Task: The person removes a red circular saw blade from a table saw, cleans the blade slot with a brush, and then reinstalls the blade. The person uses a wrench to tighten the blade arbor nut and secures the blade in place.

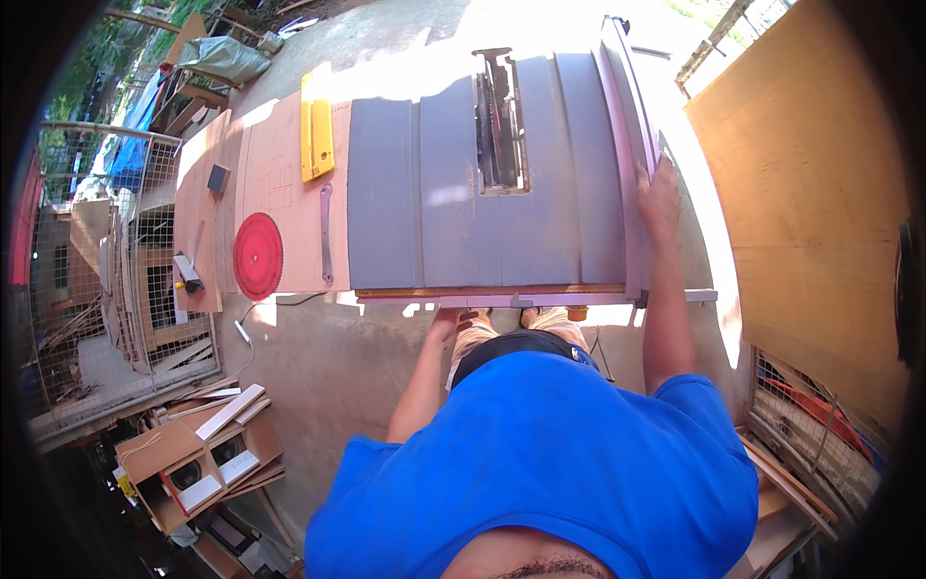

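In front of me stands a table saw (386, 203) with a grey ribbed top. Its long throat opening (499, 125) is uncovered, and dark parts show inside. My right hand (659, 198) is closed around the long rip fence (622, 145) on the right side of the top. At the front edge, my left hand (447, 325) is by the front rail (482, 298), its fingers partly hidden beneath it. On the wooden board left of the saw lie a red circular saw blade (258, 256), a yellow throat plate (316, 130) and a flat wrench (326, 232).
Further left on the board are a small dark block (218, 179) and a try square (189, 272). A cable (249, 347) crosses the floor. Wooden boxes and offcuts (207, 454) are stacked at lower left, beside a wire mesh fence (125, 270). A large plywood sheet (801, 193) stands right.
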Tool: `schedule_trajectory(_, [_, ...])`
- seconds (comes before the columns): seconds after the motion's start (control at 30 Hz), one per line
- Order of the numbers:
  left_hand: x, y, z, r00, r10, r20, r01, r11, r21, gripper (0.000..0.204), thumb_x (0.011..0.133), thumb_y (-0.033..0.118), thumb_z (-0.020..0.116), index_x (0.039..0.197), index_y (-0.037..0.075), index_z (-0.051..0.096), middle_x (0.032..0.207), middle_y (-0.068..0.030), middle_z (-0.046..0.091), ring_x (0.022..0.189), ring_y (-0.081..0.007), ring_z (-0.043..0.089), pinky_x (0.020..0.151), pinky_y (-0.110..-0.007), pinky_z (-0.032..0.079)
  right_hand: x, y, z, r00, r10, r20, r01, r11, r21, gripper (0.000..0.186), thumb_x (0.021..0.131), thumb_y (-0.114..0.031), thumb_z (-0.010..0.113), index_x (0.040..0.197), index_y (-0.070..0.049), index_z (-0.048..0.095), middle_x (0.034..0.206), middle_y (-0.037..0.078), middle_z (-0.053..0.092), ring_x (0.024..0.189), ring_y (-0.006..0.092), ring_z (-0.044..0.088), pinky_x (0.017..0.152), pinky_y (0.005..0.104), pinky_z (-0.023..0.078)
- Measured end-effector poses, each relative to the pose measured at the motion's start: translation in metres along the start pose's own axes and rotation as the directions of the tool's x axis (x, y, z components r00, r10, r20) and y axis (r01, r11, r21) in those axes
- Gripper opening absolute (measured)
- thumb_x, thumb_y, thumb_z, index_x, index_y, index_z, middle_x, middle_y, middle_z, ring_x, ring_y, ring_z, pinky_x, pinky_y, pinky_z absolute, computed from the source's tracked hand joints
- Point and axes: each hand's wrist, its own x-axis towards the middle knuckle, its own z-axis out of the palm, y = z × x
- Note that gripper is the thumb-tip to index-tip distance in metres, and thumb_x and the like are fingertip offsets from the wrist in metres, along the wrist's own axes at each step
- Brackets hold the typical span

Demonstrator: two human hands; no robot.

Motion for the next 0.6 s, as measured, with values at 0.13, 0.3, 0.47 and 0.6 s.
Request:
schedule_trajectory(0.13, [-0.037, -0.018, -0.081, 0.938, -0.007, -0.346, -0.060, 0.981, -0.182, 0.024, 0.106, 0.030, 0.056, 0.124, 0.014, 0.061, 0.118, -0.0041, 0.072, 0.097, -0.0171, 0.069, 0.083, -0.034, 0.053, 0.002, 0.007, -0.002, 0.999, 0.011, 0.043, -0.012, 1.000, 0.027, 0.065, 0.104, -0.044, 0.056, 0.148, 0.002, 0.044, 0.144, 0.027, 0.054, 0.131, 0.0437, 0.054, 0.109, 0.0512, 0.044])
schedule_trajectory(0.3, [-0.099, -0.022, -0.187, 0.628, -0.014, -0.778, -0.456, 0.804, -0.382, 0.016, 0.105, 0.024, 0.058, 0.113, 0.013, 0.066, 0.094, -0.0002, 0.070, 0.081, -0.0106, 0.066, 0.067, -0.026, 0.053, 0.008, 0.013, 0.017, 0.998, -0.019, 0.060, 0.018, 1.000, 0.018, 0.067, 0.104, -0.045, 0.054, 0.150, 0.003, 0.043, 0.149, 0.025, 0.051, 0.137, 0.0416, 0.050, 0.113, 0.0486, 0.040])
schedule_trajectory(0.47, [-0.118, 0.041, -0.212, 0.384, 0.346, -0.856, -0.562, 0.823, 0.080, 0.021, 0.104, 0.026, 0.060, 0.108, 0.007, 0.067, 0.090, -0.0012, 0.070, 0.074, -0.0083, 0.062, 0.062, -0.027, 0.052, 0.002, 0.008, 0.012, 0.993, 0.097, 0.069, -0.095, 0.995, -0.026, 0.067, 0.104, -0.046, 0.052, 0.153, -0.002, 0.041, 0.153, 0.020, 0.049, 0.138, 0.0396, 0.051, 0.112, 0.0490, 0.041])
schedule_trajectory(0.6, [-0.098, 0.043, -0.182, 0.751, 0.302, -0.587, -0.237, 0.953, 0.188, 0.024, 0.104, 0.026, 0.060, 0.106, 0.003, 0.067, 0.096, -0.0018, 0.071, 0.079, -0.0070, 0.063, 0.065, -0.025, 0.051, -0.007, 0.003, 0.008, 0.998, 0.064, 0.006, -0.063, 0.993, -0.098, 0.063, 0.106, -0.043, 0.049, 0.153, -0.003, 0.041, 0.154, 0.018, 0.050, 0.135, 0.0404, 0.053, 0.111, 0.0490, 0.043])
